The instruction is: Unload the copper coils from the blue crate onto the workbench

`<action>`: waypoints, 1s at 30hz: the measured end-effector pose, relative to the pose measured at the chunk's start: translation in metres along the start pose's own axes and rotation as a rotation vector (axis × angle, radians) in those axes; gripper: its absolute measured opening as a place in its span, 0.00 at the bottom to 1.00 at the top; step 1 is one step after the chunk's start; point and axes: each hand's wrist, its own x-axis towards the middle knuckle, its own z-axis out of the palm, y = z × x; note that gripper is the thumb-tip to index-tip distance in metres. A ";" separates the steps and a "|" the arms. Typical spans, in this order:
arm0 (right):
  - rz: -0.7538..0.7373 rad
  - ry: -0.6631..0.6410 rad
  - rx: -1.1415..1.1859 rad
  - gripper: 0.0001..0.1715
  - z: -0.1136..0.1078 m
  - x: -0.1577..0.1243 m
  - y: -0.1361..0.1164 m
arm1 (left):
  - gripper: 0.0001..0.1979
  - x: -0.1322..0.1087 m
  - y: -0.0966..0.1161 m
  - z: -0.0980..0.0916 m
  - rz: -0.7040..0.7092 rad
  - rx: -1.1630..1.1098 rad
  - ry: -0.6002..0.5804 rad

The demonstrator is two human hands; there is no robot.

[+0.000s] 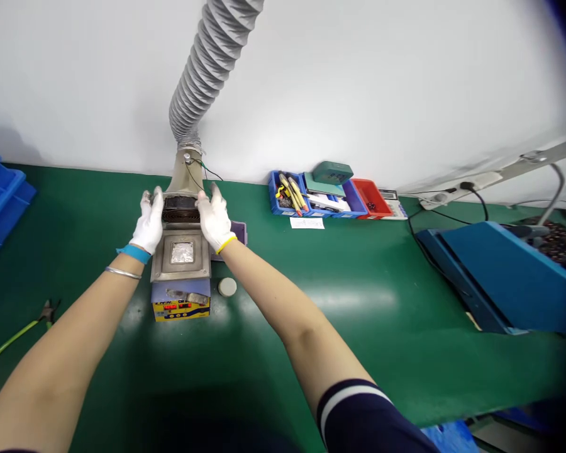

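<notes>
My left hand [149, 221], in a white glove, is at the left edge of the dark, ridged mouth of a beige fume hood [183, 176]. On its right edge is my right hand [214, 220], gloved alike. Both seem closed on the hood's sides, though some fingers are hidden. Just below the hands stands a solder pot [181, 302] with a metal top plate and a yellow front panel. A shiny square of solder [182, 252] fills its middle. A stained strip [187, 296] lies across the pot's front ledge.
A grey flexible duct [212, 56] rises from the hood. A round white lid [227, 287] and a purple tray [239, 231] sit right of the pot. Green-handled cutters [19, 340] and blue bins [2, 201] are left. Small blue boxes [276, 195] and a blue machine [509, 270] are right.
</notes>
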 end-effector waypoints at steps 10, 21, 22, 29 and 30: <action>-0.205 -0.080 -0.099 0.39 -0.008 0.003 0.007 | 0.38 -0.004 0.032 0.002 -0.213 -0.099 0.038; -0.067 -0.163 -0.077 0.42 -0.019 -0.014 -0.001 | 0.29 -0.002 0.055 -0.005 -0.273 -0.085 0.111; -0.075 -0.171 -0.081 0.41 -0.022 -0.015 -0.001 | 0.28 -0.005 0.057 -0.005 -0.273 -0.091 0.105; -0.093 -0.173 -0.073 0.41 -0.026 -0.012 0.005 | 0.26 -0.005 0.056 -0.008 -0.268 -0.082 0.093; -0.099 -0.180 -0.055 0.40 -0.027 -0.011 0.007 | 0.26 -0.002 0.053 -0.009 -0.251 -0.088 0.084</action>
